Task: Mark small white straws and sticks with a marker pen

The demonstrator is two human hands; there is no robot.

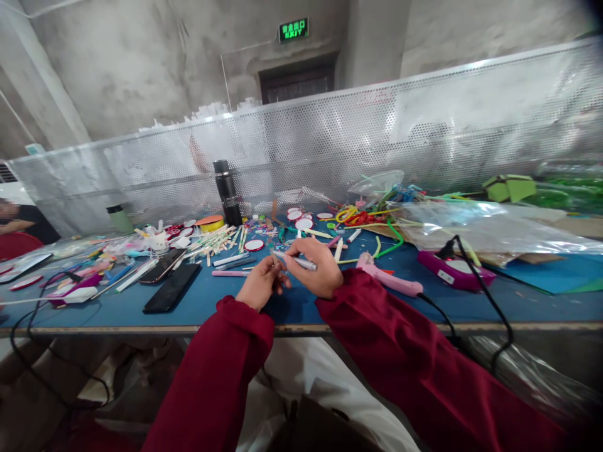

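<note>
My right hand [316,262] is closed around a pale grey marker pen [304,262], its tip pointing left toward my other hand. Close beside it, my left hand [262,281] pinches something small near the marker's tip; its kind is too small to make out. Both hands are just above the front part of the blue table [235,307]. Several more pens [233,259] lie left of my hands, with a pink stick [230,273] in front of them. A pink hot glue gun [391,277] lies to the right of my right wrist.
Two dark phones [173,289] lie at the left. A black bottle [227,193] stands behind wooden sticks [221,242] and a ribbon roll [210,223]. Coloured pipe cleaners [360,216], plastic bags and a purple power strip [455,270] with cables are at the right. A perforated metal screen [306,150] runs behind.
</note>
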